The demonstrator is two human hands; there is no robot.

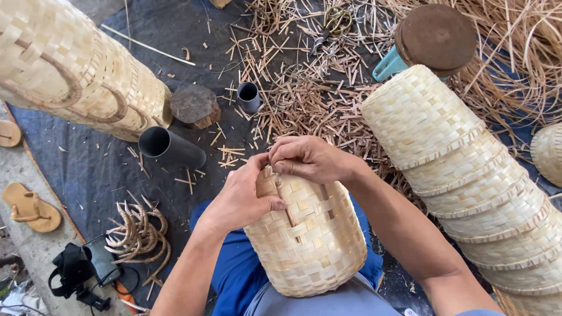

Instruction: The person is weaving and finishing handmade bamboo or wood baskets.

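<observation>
Pinching the rim of a pale woven basket point(307, 240), both hands point(275, 178) grip strips.

Both hands point(275, 181) grip woven basket point(307, 240) on lap; stacked baskets point(468, 181) right, cuttings point(304, 99) beyond.

The pale, matt woven-cane basket point(307, 234) shows a flat plaited surface, the dark ground sheet point(99, 169) looks like dull cloth, the grey pipe point(171, 148) smooth plastic, and the round stump block point(195, 106) rough wood.
</observation>
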